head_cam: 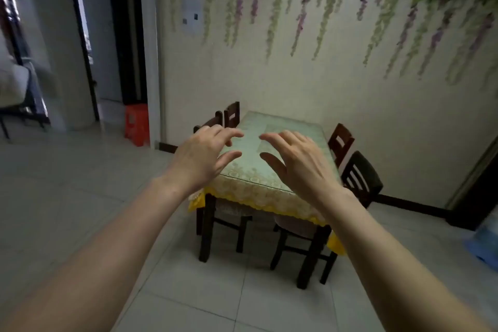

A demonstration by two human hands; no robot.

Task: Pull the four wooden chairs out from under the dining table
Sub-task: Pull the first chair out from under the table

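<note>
The dining table (272,193) stands against the far wall under a pale lace cloth with a yellow hem. Dark wooden chairs are tucked under it. On the left side are a near chair (208,124) and a far chair (233,114); on the right side are a far chair (341,143) and a near chair (359,178). My left hand (202,159) and my right hand (299,164) are stretched out in front of me, fingers spread, holding nothing and well short of the table.
A red plastic stool (137,124) sits by the doorway at the left. A blue water jug (485,240) is on the floor at the right edge. Light floor tiles (80,183) spread between me and the table. A dark door frame (474,191) is at right.
</note>
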